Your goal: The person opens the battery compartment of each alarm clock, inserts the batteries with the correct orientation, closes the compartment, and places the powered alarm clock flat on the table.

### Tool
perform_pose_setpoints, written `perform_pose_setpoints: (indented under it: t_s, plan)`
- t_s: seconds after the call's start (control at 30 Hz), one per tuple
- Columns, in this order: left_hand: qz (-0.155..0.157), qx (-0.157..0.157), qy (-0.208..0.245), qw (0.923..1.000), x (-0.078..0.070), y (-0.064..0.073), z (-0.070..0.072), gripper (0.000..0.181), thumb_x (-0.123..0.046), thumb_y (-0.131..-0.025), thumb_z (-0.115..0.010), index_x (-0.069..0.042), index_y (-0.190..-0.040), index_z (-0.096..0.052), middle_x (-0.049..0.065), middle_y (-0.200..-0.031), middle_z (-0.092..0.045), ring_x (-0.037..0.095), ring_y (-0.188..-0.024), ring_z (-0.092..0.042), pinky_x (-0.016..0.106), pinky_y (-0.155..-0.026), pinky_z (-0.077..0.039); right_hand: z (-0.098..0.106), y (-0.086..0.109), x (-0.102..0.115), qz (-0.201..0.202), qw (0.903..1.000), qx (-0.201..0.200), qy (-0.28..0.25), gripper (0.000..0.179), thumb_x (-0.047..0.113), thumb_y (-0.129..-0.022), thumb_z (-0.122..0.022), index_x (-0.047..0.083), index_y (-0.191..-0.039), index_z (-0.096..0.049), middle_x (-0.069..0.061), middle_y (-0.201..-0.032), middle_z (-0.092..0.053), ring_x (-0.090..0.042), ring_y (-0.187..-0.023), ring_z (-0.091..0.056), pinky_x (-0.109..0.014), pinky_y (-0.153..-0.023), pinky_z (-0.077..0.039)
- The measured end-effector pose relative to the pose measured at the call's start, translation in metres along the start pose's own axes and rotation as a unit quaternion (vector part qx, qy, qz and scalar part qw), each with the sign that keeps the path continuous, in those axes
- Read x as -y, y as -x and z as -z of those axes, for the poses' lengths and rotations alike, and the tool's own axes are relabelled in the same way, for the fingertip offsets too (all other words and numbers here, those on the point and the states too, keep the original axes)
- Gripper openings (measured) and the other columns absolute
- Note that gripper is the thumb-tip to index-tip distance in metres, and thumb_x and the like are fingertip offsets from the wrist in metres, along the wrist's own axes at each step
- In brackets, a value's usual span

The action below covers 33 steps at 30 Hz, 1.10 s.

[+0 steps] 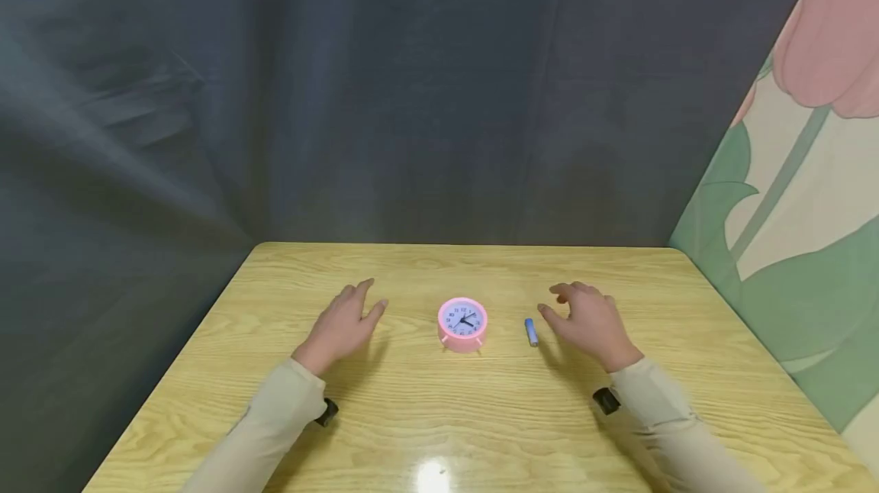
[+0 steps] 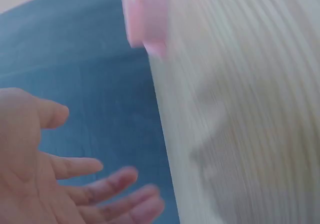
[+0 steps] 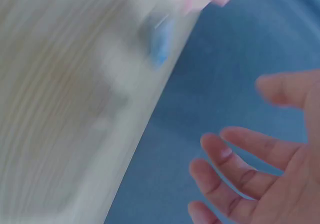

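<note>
A round pink alarm clock (image 1: 462, 324) stands on its small feet mid-table, its dial facing me. To its right lies a small blue cylinder (image 1: 532, 332), which looks like a battery. My left hand (image 1: 343, 327) hovers left of the clock, fingers spread and holding nothing; the left wrist view shows its palm and the blurred pink clock (image 2: 147, 16). Just right of the blue cylinder, my right hand (image 1: 586, 323) is held above the table with relaxed fingers and nothing in them. In the right wrist view the blue cylinder (image 3: 161, 42) is blurred, apart from the fingers.
The wood-grain table (image 1: 412, 417) ends at a dark curtain (image 1: 426, 96) along the back and left. A panel with a tulip pattern (image 1: 810, 249) borders the right side. Each wrist carries a small black device (image 1: 606, 401).
</note>
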<state>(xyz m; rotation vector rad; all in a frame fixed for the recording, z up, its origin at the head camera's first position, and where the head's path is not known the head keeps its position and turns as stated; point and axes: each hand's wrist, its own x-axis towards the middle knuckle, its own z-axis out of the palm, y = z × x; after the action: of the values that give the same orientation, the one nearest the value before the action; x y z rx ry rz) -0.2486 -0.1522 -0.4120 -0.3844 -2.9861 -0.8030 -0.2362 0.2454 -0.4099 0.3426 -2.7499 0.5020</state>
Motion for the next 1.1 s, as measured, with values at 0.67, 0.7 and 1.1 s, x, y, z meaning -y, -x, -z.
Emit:
perform_pose_setpoints:
  t_s: [0.67, 0.7, 1.1]
  plan:
    - [-0.045, 0.063, 0.123, 0.9894, -0.058, -0.027, -0.065, 0.041, -0.012, -0.102, -0.05, 0.008, -0.137, -0.051, 0.001, -0.067, -0.057, 0.009, -0.05, -0.046, 0.022, -0.042, -0.041, -0.062, -0.016, 0.085, -0.094, 0.9774, 0.113, -0.152, 0.02, 0.02, -0.088, -0.067, 0.003, -0.094, -0.074, 0.0, -0.067, -0.061, -0.013, -0.053, -0.049, -0.025, -0.043, -0.038]
    - [-0.045, 0.059, 0.124, 0.9895, -0.059, -0.026, -0.066, 0.04, -0.011, -0.101, -0.051, 0.008, -0.136, -0.052, 0.001, -0.067, -0.058, 0.009, -0.05, -0.047, 0.022, -0.042, -0.043, -0.062, -0.015, 0.086, -0.095, 0.9769, 0.11, -0.156, 0.02, 0.02, -0.088, -0.067, 0.002, -0.095, -0.074, -0.001, -0.067, -0.061, -0.013, -0.053, -0.05, -0.025, -0.043, -0.038]
    - [-0.043, 0.028, 0.17, 0.9841, -0.059, -0.025, -0.071, 0.023, -0.004, -0.1, -0.053, 0.006, -0.117, -0.063, 0.006, -0.07, -0.063, 0.009, -0.05, -0.049, 0.019, -0.041, -0.042, -0.051, -0.013, 0.098, -0.083, 0.9877, 0.029, -0.129, 0.043, 0.038, -0.089, -0.07, 0.007, -0.118, -0.073, -0.012, -0.087, -0.071, -0.013, -0.057, -0.054, -0.025, -0.043, -0.039]
